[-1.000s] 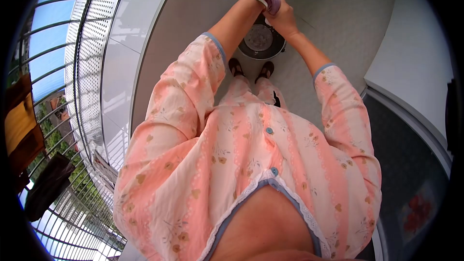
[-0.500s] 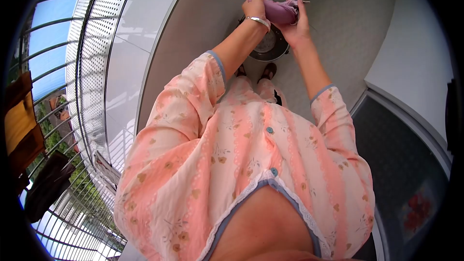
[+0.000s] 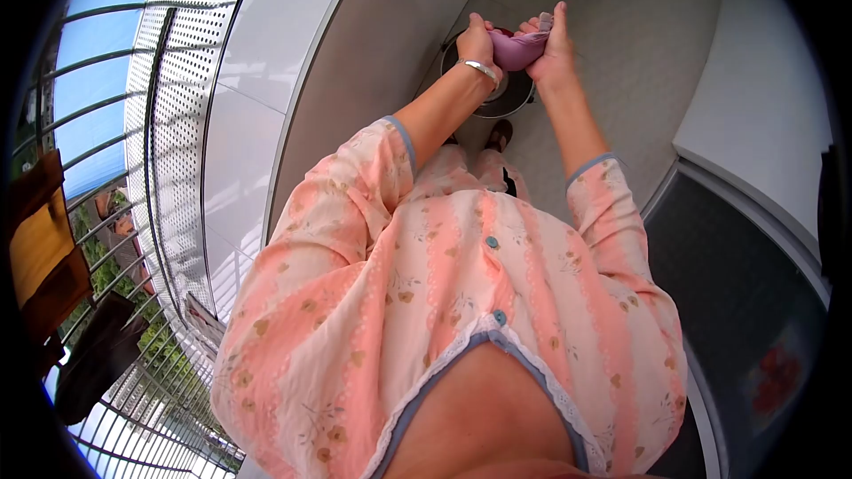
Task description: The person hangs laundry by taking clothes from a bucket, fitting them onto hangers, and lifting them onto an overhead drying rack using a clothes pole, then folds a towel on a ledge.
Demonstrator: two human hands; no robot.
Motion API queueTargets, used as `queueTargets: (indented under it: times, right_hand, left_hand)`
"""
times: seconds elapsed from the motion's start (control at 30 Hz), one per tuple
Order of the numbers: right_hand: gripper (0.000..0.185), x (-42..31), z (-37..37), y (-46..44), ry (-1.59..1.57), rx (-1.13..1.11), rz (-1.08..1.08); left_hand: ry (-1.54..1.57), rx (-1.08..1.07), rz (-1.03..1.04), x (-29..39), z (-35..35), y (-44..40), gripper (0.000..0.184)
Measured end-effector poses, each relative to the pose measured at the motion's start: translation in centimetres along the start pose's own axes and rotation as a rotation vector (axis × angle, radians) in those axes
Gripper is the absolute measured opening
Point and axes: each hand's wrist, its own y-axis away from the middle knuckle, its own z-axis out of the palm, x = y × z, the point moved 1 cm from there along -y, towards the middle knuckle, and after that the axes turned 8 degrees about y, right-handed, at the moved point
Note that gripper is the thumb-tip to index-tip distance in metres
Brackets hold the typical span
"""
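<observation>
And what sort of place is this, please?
Probably an enclosed home balcony: dark metal bars stand against open sky, with a perforated white panel beside them.

Daylight is pouring in from the left, where the sky [image 3: 98, 40] is glowing blue and glare is whitening the lower bars. Shadows are streaking the perforated panel [image 3: 200, 40]. The floor [image 3: 630, 53] is receiving softer light. The bracelet [image 3: 480, 72] by the left hand [image 3: 479, 43] is glinting. The lens is bowing straight edges, and 4 corners are falling black.
</observation>
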Motion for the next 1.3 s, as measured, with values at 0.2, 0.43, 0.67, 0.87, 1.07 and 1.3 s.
queueTargets:
  times: [0.2,0.43,0.67,0.87,1.07,1.3]
  right_hand:
    - [0.044,0.1,2.9,3.7,0.118,0.045,0.001]
    - [0.048,1.5,-1.0,1.0,-0.195,-0.609,0.141]
    - [0.061,-1.9,0.2,6.7,0.686,-0.398,-0.164]
    - [0.045,-1.4,3.8,9.1,1.356,-0.571,-0.347]
    - [0.031,-2.6,6.9,10.6,0.72,-0.583,-0.127]
    - [0.023,-3.9,7.5,13.9,0.902,-0.84,-0.248]
  left_hand:
    - [-0.053,0.04,0.008,0.8,-0.8,-0.3,0.027]
    - [-0.048,-0.056,-0.13,3.4,-3.0,-1.8,0.022]
    - [-0.294,-0.275,0.006,8.1,-2.4,0.3,0.044]
    - [-0.458,-0.44,0.183,10.0,-2.0,5.4,0.074]
    - [-0.846,-0.608,0.469,13.1,-5.3,9.1,0.074]
    - [-1.141,-0.137,0.789,11.1,-8.5,14.3,0.053]
